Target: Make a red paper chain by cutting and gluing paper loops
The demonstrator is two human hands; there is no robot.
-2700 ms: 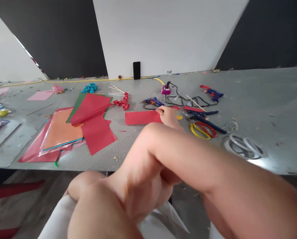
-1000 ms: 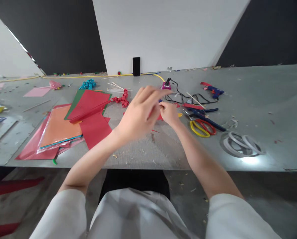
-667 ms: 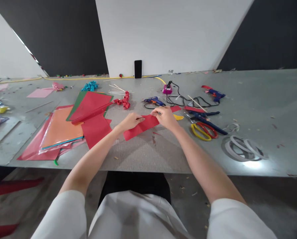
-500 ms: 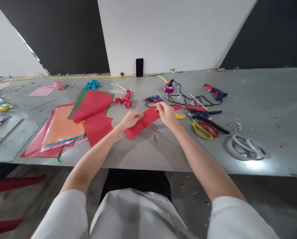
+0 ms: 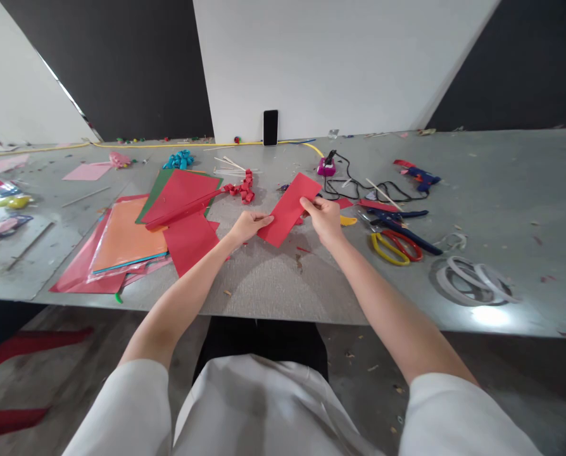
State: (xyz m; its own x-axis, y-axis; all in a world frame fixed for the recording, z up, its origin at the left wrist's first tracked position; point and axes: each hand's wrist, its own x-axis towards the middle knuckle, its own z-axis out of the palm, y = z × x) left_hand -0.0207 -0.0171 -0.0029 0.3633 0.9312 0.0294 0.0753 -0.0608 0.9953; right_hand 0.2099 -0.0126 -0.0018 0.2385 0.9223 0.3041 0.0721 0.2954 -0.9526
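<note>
A red paper strip point(image 5: 290, 209) is held slantwise above the table between my two hands. My left hand point(image 5: 249, 227) pinches its lower left edge, while my right hand point(image 5: 323, 217) grips the right edge with thumb and fingers. Behind the strip a glue gun is mostly hidden. Red curled paper pieces point(image 5: 242, 188) lie beyond my left hand. Scissors with yellow and red handles point(image 5: 390, 247) rest right of my right hand, beside dark blue-handled pliers point(image 5: 406, 225).
Red paper sheets point(image 5: 190, 244) and a bagged orange stack point(image 5: 128, 237) lie at left. A phone point(image 5: 270, 128) leans on the wall. A purple plug adapter point(image 5: 327, 166) with black cords, another glue gun point(image 5: 420, 177) and white tape rolls point(image 5: 473, 280) are on the right.
The red strip has been raised and turned steeper, its far end now pointing up. My right hand has shifted from its top end to its right edge; my left hand still pinches it.
</note>
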